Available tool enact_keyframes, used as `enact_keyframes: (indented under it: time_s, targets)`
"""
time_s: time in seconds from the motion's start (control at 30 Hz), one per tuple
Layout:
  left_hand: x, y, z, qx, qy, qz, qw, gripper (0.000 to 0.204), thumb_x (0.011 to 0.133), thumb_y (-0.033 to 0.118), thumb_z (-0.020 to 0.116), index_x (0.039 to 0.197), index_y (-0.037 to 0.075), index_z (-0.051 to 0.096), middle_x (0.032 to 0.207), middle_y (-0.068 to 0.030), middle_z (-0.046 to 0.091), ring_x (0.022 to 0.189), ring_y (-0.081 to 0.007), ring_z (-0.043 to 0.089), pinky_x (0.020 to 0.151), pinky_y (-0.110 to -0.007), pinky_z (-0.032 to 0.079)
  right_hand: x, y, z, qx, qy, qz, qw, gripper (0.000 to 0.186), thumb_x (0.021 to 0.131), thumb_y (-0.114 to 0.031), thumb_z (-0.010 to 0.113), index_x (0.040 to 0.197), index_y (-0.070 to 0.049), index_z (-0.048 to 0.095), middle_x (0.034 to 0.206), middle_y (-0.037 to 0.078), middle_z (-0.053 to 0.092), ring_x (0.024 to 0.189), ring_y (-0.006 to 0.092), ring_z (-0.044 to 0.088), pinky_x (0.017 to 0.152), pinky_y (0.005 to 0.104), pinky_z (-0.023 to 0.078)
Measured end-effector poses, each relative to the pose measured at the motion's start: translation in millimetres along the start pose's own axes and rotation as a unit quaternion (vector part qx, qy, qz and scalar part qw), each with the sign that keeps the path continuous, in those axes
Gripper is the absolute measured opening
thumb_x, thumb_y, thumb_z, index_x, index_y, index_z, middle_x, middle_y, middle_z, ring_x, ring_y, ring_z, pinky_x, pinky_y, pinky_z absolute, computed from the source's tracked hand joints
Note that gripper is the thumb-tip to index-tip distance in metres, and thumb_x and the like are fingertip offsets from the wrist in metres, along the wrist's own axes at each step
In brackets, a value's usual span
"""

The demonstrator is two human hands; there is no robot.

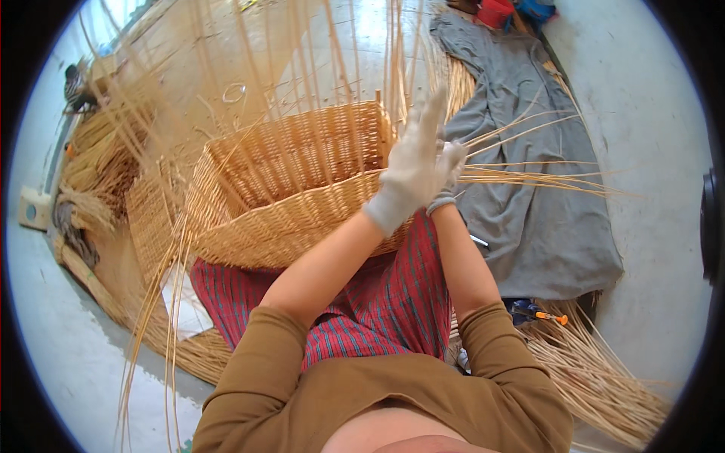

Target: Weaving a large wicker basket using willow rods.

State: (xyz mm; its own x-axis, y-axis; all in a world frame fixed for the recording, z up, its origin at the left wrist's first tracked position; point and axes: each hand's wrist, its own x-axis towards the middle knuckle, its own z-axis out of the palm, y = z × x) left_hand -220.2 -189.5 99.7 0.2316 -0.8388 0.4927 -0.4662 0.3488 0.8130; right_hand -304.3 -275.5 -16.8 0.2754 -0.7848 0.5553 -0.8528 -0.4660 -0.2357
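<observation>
A rectangular wicker basket (283, 226), woven of tan canes, rests tilted across my lap. Tall upright canes (302, 75) rise from its far side. My left hand (415, 155), in a pale glove, is at the basket's right end with its fingers stretched upward and holding nothing visible. Just behind it, my gloved right hand (452, 160) shows curled fingers; the left hand hides most of it and whatever it grips. Loose canes (529, 177) fan out to the right from beside the right hand. More long canes (155, 302) droop from the basket's left corner.
A grey cloth (529, 219) lies along the right by the pale wall. Cane bundles (596, 370) lie at lower right, near an orange-handled tool (551, 316). Stacked canes (106, 158) and a woven panel (151, 219) are at left. A red container (495, 13) stands far right.
</observation>
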Motion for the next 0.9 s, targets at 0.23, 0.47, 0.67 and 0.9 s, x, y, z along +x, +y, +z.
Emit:
enact_keyframes:
  time_s: [0.23, 0.47, 0.67, 0.9]
  targets:
    - [-220.7, -73.5, -141.7, -0.242, 0.074, -0.423, 0.870, 0.015, 0.097, 0.010, 0.066, 0.111, 0.005, 0.070, 0.088, -0.0020, 0.069, 0.073, -0.0102, 0.064, 0.064, -0.025, 0.055, -6.7, 4.0, -30.9, -0.003, 0.048, -0.033, 0.998, 0.030, 0.093, -0.022, 0.061, 0.121, -0.013, 0.065, 0.084, 0.011, 0.069, 0.078, 0.0318, 0.066, 0.079, 0.0462, 0.049]
    - [-275.6, -140.2, -303.6, -0.002, 0.508, -0.226, 0.831, 0.027, 0.094, 0.006, 0.067, 0.120, 0.003, 0.060, 0.098, -0.0075, 0.068, 0.070, -0.0130, 0.065, 0.059, -0.025, 0.054, -131.3, -157.7, -22.0, 0.385, -0.079, -0.131, 0.910, 0.033, 0.090, 0.005, 0.059, 0.121, -0.007, 0.065, 0.113, 0.011, 0.067, 0.103, 0.0238, 0.065, 0.094, 0.0391, 0.051]
    - [-285.6, -193.1, -361.6, -0.177, 0.454, -0.279, 0.828, 0.019, 0.100, 0.012, 0.057, 0.109, -0.001, 0.069, 0.109, -0.0113, 0.072, 0.093, -0.0220, 0.070, 0.083, -0.032, 0.057, -177.0, -353.6, -80.9, 0.504, -0.329, -0.313, 0.734, 0.021, 0.088, -0.003, 0.066, 0.107, -0.010, 0.070, 0.102, 0.014, 0.068, 0.093, 0.0347, 0.065, 0.084, 0.0425, 0.054]
    - [-246.4, -135.8, -322.6, -0.114, 0.419, -0.153, 0.888, 0.053, 0.093, 0.010, 0.071, 0.140, 0.000, 0.051, 0.125, -0.0112, 0.066, 0.113, -0.0174, 0.061, 0.099, -0.033, 0.048, -196.7, -389.4, -78.3, 0.507, -0.305, -0.362, 0.720, 0.023, 0.080, -0.005, 0.071, 0.102, -0.013, 0.070, 0.103, 0.010, 0.067, 0.093, 0.0339, 0.065, 0.078, 0.0445, 0.055]
